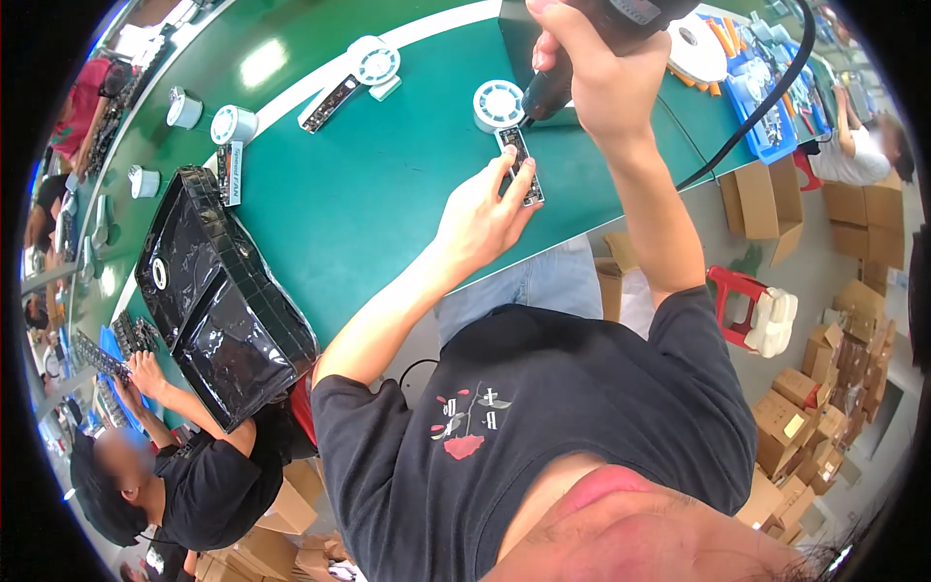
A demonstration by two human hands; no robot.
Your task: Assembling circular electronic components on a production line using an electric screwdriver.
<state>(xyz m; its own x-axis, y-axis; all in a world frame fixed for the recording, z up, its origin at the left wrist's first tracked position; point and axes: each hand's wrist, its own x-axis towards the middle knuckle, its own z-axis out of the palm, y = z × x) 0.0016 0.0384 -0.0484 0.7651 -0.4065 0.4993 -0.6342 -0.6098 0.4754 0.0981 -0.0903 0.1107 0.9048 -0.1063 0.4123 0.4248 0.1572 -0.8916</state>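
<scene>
My right hand [621,92] is wrapped round a black power screwdriver [549,92], whose tip points down at the joint between a handheld fan's round head and its handle. This white fan [498,105] lies on the green table, its handle uncovered so a dark circuit board [515,144] shows. With the fingertips of my left hand [478,215], I press and hold the handle from the near side. Another opened fan [374,62] lies farther back to the left, its board showing. A third fan [234,125] rests beside the black tray. Part of the screwdriver runs out of view at the top.
A black, tape-lined divided tray [242,335] stands on the left of the green table [388,194]. At the right, a blue bin [766,126] holds small parts, near a black cable [752,121]. Another person [194,475] works at lower left. Cardboard boxes [786,432] and a red stool [734,301] are right.
</scene>
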